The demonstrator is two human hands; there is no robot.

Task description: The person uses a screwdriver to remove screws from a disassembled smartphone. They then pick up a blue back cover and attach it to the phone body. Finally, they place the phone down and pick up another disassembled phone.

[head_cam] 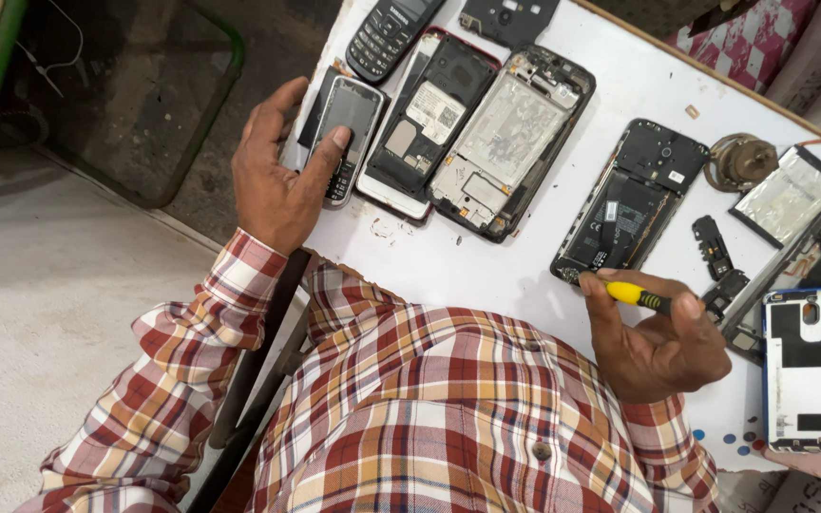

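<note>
My left hand [276,176] rests on a small grey keypad phone [346,133] at the left edge of the white table [486,271], thumb pressed on its screen, fingers curled round its side. My right hand [653,337] grips a yellow-handled screwdriver [637,295] whose tip touches the lower corner of an opened black smartphone [629,204] lying face down with its battery exposed.
Two more opened smartphones [429,119] [510,138] lie between the hands. A black keypad phone [387,33] sits at the far edge. To the right are a small round metal part [741,161], black plastic pieces [715,252], a blue-rimmed phone back [814,366] and other phone parts [791,195].
</note>
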